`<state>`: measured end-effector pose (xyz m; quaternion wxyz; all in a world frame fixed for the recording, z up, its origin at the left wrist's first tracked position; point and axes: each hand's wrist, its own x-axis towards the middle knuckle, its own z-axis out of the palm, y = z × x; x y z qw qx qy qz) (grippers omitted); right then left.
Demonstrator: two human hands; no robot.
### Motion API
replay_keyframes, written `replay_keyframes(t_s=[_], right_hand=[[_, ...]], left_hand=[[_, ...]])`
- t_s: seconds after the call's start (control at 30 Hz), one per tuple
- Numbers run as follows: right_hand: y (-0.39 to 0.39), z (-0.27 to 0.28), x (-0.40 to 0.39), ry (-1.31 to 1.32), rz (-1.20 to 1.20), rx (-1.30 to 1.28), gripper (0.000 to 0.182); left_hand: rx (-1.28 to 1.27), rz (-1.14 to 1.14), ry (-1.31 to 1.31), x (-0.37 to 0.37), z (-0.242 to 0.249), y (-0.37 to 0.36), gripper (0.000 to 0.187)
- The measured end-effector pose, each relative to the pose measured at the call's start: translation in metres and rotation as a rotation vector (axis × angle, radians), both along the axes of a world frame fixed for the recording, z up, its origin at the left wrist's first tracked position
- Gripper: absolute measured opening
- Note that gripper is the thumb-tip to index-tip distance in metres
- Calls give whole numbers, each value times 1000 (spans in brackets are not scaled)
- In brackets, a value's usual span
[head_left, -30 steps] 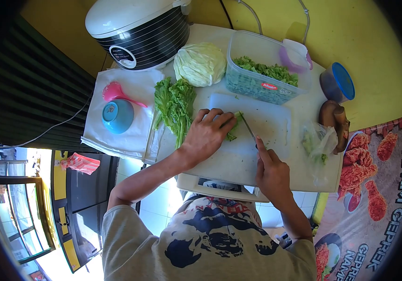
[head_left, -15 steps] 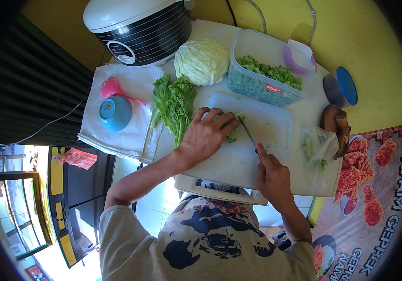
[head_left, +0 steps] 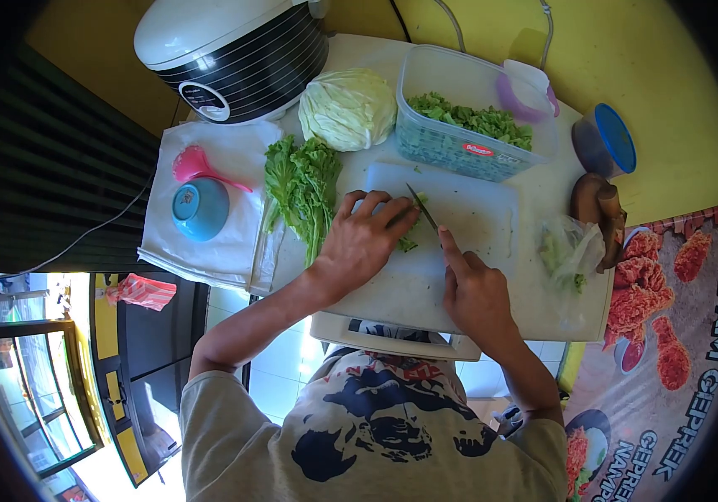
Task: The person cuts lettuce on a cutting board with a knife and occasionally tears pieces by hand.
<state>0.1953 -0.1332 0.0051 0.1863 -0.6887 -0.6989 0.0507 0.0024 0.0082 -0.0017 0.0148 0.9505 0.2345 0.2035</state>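
Observation:
My left hand [head_left: 365,238] is closed over a piece of lettuce [head_left: 407,244] on the white cutting board [head_left: 476,209]. Only bits of that green leaf show past my fingers. In my right hand [head_left: 477,289] is a knife [head_left: 422,207], its blade slanting up and left close to my left fingertips, the index finger stretched along it. A bunch of leafy lettuce [head_left: 304,188] lies left of the board. Behind the board stands a clear plastic container [head_left: 459,151] with cut lettuce [head_left: 476,121] inside.
A cabbage [head_left: 347,109] sits beside a rice cooker [head_left: 233,63] at the back. On the left, white plastic sheets [head_left: 237,247] carry a blue bowl [head_left: 200,209] and a pink ladle [head_left: 200,165]. To the right are a plastic bag [head_left: 568,255], a brown wooden object [head_left: 600,209] and a blue-lidded tub [head_left: 605,140].
The knife and my right hand have shifted slightly left, and the blade's tip now reaches farther up beyond my left fingers. My left hand stays on the lettuce. The whole view has moved a little.

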Motion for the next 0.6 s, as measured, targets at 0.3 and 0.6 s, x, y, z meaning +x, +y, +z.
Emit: replay_keyframes(t_s=[0.3, 0.6], right_hand=[[-17, 1, 3, -28, -20, -35, 73], [-26, 2, 1, 66, -31, 47, 73]], left_hand=[[6, 17, -53, 2, 0, 0, 42], [-39, -26, -163, -1, 0, 3, 32]])
